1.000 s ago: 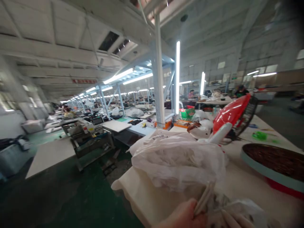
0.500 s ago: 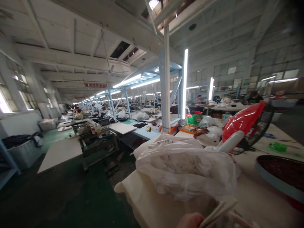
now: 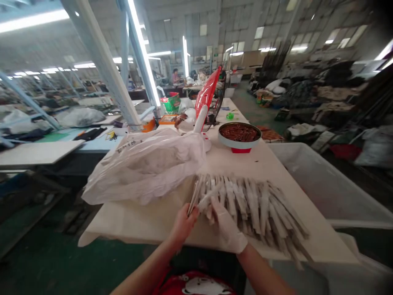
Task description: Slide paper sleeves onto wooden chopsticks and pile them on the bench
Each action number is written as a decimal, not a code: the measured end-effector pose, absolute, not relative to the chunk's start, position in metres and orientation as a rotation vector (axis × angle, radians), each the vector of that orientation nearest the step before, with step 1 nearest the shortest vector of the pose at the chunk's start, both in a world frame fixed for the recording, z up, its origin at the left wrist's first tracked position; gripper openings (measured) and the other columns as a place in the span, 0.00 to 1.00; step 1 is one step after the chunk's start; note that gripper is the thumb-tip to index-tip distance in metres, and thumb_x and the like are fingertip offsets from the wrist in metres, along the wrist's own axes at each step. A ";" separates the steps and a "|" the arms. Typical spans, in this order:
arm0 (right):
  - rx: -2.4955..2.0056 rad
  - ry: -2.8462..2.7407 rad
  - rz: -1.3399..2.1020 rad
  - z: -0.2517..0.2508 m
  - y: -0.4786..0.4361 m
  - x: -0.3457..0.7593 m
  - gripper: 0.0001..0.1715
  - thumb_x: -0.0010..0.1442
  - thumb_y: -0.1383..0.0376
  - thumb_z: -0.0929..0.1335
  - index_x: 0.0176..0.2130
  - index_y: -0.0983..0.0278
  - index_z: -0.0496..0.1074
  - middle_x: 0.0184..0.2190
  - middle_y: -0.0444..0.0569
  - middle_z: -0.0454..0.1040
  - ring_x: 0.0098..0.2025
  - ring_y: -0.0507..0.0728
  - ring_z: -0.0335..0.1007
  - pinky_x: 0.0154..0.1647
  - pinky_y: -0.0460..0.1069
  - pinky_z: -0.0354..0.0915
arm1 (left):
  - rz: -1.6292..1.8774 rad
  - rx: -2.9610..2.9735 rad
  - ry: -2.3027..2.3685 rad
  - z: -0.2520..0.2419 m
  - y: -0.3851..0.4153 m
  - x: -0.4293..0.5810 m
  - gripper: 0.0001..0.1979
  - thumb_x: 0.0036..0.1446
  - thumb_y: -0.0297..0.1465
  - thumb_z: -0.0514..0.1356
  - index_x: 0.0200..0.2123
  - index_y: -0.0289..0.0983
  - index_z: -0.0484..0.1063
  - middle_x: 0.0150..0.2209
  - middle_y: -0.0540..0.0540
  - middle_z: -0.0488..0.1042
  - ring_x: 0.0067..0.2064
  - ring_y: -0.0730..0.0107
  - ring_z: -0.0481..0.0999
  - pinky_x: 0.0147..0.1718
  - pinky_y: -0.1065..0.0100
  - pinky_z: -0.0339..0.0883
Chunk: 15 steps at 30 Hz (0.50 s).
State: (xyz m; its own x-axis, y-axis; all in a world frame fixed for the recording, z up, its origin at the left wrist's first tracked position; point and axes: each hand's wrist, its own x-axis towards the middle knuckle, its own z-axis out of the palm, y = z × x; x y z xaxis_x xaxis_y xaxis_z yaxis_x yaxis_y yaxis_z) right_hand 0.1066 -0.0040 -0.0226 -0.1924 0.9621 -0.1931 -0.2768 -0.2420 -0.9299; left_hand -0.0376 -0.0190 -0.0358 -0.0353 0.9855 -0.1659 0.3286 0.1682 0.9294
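My left hand (image 3: 184,224), bare, is closed around the lower ends of several thin pale strips at the left end of a row. My right hand (image 3: 225,225) wears a thin whitish glove and pinches a pale strip (image 3: 210,196) that slants between the two hands. Beside it, many more flat off-white strips (image 3: 245,200) lie fanned out across the table; whether they are cloth or paper I cannot tell. A crumpled translucent white plastic bag (image 3: 153,162) rests just beyond my left hand.
The table (image 3: 325,241) has a pale cover. On it stand a round tin (image 3: 239,143) of brown pieces and a red fan (image 3: 208,92). A white bin (image 3: 325,184) adjoins its right side. A metal post (image 3: 104,65) rises at the back left.
The view has swung right and down, bringing both hands, the row of strips and the white bin into sight. Earlier only part of one hand showed at the bottom edge.
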 end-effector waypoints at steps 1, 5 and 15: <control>-1.079 -0.921 1.561 -0.024 -0.002 0.116 0.30 0.54 0.41 0.61 0.39 0.62 0.72 0.18 0.42 0.61 0.19 0.49 0.52 0.20 0.46 0.51 | 0.898 1.274 1.551 -0.041 -0.007 -0.030 0.12 0.57 0.39 0.50 0.34 0.36 0.63 0.23 0.53 0.63 0.24 0.76 0.63 0.22 0.75 0.56; -1.142 -0.818 1.378 -0.026 0.000 0.153 0.26 0.55 0.46 0.62 0.46 0.59 0.69 0.22 0.41 0.63 0.21 0.49 0.54 0.20 0.45 0.53 | 0.854 1.163 1.666 -0.063 0.047 -0.006 0.08 0.55 0.30 0.50 0.38 0.34 0.63 0.25 0.51 0.65 0.25 0.73 0.67 0.23 0.73 0.60; -1.309 -1.179 1.182 0.002 0.029 0.137 0.23 0.56 0.52 0.63 0.47 0.61 0.71 0.28 0.46 0.71 0.26 0.54 0.61 0.28 0.49 0.60 | 0.961 1.165 1.674 -0.089 0.051 -0.038 0.02 0.50 0.27 0.55 0.28 0.36 0.67 0.26 0.47 0.69 0.32 0.66 0.68 0.35 0.66 0.62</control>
State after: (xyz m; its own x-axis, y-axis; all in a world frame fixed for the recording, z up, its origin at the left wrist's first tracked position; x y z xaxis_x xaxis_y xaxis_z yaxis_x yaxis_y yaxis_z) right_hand 0.1367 0.0291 0.0020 0.0566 0.9971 -0.0503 0.0478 -0.0530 -0.9974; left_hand -0.0379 0.0513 -0.0891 -0.1965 0.9564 -0.2162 0.2954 0.2680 0.9170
